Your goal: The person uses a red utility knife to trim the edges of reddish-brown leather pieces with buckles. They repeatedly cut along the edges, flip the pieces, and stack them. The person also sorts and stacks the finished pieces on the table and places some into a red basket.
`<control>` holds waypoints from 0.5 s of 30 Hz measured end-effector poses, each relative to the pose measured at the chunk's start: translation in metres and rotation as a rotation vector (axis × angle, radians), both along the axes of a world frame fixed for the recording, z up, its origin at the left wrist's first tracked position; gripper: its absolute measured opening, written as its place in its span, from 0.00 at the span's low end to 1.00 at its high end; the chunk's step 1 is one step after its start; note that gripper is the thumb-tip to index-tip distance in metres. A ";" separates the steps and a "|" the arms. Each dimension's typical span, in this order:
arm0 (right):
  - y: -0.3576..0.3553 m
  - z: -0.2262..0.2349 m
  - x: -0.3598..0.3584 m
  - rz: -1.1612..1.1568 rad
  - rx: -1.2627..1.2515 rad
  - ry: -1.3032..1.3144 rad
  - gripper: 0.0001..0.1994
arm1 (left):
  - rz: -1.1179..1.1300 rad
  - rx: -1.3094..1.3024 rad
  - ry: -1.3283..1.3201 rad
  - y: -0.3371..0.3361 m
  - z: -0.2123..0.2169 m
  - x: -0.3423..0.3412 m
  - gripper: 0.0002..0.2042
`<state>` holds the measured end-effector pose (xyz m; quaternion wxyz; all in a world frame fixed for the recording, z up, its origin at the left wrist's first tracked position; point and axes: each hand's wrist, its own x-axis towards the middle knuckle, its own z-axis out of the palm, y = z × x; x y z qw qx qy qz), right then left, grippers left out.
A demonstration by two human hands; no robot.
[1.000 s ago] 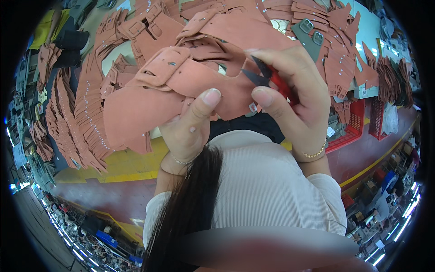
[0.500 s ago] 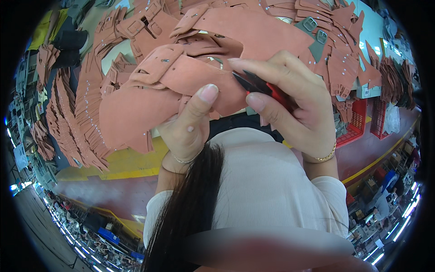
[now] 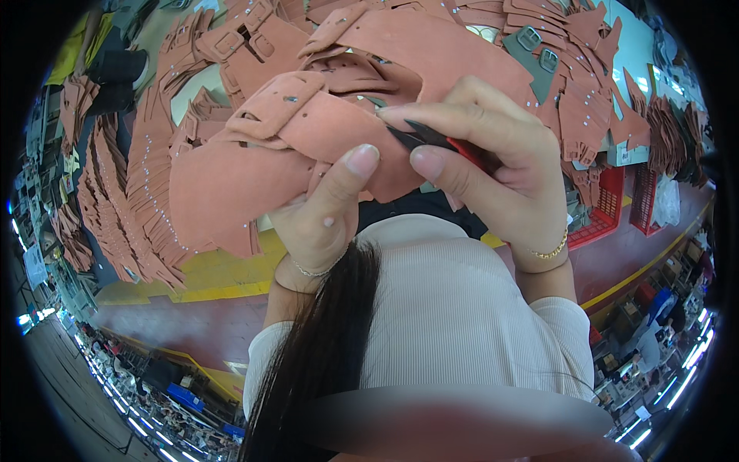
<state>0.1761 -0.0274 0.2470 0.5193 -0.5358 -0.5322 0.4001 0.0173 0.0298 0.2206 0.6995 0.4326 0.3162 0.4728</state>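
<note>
Long dark hair [image 3: 327,339] hangs over a white ribbed short-sleeved top [image 3: 446,308]. In front of it, the left hand [image 3: 327,196], with a thin bracelet [image 3: 317,273] at its wrist, is closed around a salmon-pink suede-like strap piece with a same-coloured covered buckle [image 3: 331,127]. Its thumb presses on the upper face; the other fingers are mostly hidden beneath. The piece is held up between the hands, above the table's near edge.

The right hand [image 3: 496,165], with a gold chain bracelet [image 3: 551,248], is curled around small snips with black pointed blades and red handles [image 3: 423,135], gripping them between thumb and forefinger. The blades lie at the strap piece's right part; whether they touch it I cannot tell.

Just behind is another salmon-pink strap with a covered buckle [image 3: 431,48]; whether it joins the held piece is unclear. Around it lie fanned salmon-pink stacks [image 3: 158,169] and a green strap piece with 2 buckles [image 3: 543,83].

To the right are 2 red plastic baskets [image 3: 602,223], the farther beside a clear plastic bag [image 3: 667,202]. Beyond the maroon floor [image 3: 192,323] are bright ceiling tube lights [image 3: 689,366].
</note>
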 end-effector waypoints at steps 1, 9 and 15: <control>0.001 -0.001 0.000 -0.002 -0.003 0.043 0.14 | 0.016 -0.044 -0.012 -0.001 0.000 0.002 0.30; -0.001 -0.002 0.002 0.000 -0.110 0.236 0.14 | 0.107 -0.034 0.049 -0.004 0.004 0.007 0.29; 0.000 -0.003 0.006 0.032 -0.064 0.109 0.15 | -0.033 -0.008 0.027 -0.001 0.003 0.000 0.29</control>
